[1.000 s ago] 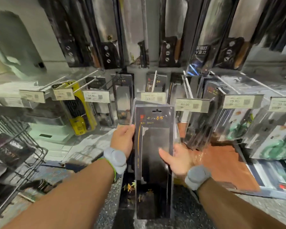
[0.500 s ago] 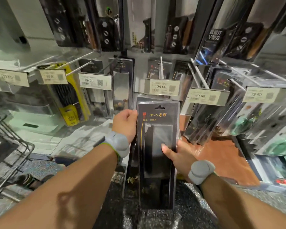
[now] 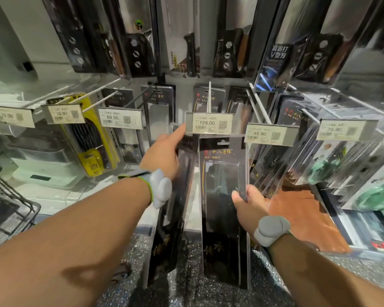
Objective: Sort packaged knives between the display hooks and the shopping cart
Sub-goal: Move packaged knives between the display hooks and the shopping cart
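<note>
Two long black blister-packed knives hang side by side in front of me. My right hand (image 3: pixel 248 207) pinches the right edge of the front-facing pack (image 3: pixel 222 196), thumb on its face; its hang hole sits just under the 129.00 price tag (image 3: pixel 208 126). My left hand (image 3: pixel 162 156) holds the second pack (image 3: pixel 175 213), turned edge-on, near its top, with one finger stretched up to the tag's left end. The display hook (image 3: pixel 209 96) runs back from that tag to another identical pack (image 3: pixel 205 98).
More packaged knives fill hooks on both sides, with tags 69.90 (image 3: pixel 120 118) and 49.90 (image 3: pixel 272 134). A yellow pack (image 3: pixel 91 138) hangs at the left. The wire shopping cart (image 3: pixel 11 209) is at the lower left. Speckled floor lies below.
The packs, held stacked together before, have come apart: my left hand carries one to the left and up, and my right hand has slid to the other's right edge. Both rose toward the 129.00 tag.
</note>
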A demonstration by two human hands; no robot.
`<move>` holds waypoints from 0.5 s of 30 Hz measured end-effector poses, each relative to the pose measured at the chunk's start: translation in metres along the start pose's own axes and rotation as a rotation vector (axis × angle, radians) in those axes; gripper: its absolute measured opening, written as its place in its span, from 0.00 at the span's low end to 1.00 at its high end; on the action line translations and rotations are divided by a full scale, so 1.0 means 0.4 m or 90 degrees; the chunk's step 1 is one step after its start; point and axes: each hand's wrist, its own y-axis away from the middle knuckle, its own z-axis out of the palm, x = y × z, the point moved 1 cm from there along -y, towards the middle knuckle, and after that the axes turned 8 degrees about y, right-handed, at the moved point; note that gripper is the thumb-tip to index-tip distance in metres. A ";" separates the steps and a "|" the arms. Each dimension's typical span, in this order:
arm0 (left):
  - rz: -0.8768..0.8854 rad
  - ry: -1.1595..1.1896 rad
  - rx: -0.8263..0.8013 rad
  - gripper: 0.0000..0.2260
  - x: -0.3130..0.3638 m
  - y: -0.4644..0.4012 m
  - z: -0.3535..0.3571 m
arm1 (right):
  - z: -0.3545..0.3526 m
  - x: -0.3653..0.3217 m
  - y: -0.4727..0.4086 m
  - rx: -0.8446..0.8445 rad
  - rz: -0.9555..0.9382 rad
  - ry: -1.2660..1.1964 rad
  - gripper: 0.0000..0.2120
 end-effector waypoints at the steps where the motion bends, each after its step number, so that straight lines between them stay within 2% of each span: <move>1: 0.009 0.001 0.007 0.36 0.006 0.005 -0.006 | -0.003 -0.002 -0.004 -0.001 0.000 -0.006 0.07; 4: 0.041 -0.041 0.016 0.39 0.038 0.015 -0.038 | -0.005 -0.018 -0.007 0.004 -0.053 -0.002 0.05; 7: 0.060 -0.108 0.009 0.43 0.072 0.014 -0.075 | 0.009 -0.007 -0.013 0.003 -0.097 -0.029 0.16; 9: 0.054 -0.143 -0.012 0.45 0.091 0.008 -0.090 | 0.020 -0.010 -0.020 -0.017 -0.094 -0.072 0.20; 13: 0.044 -0.211 -0.043 0.46 0.108 0.003 -0.096 | 0.014 -0.075 -0.010 -0.017 -0.094 -0.139 0.09; 15: 0.036 -0.228 -0.053 0.47 0.102 0.002 -0.099 | 0.020 -0.085 -0.018 -0.002 -0.101 -0.151 0.11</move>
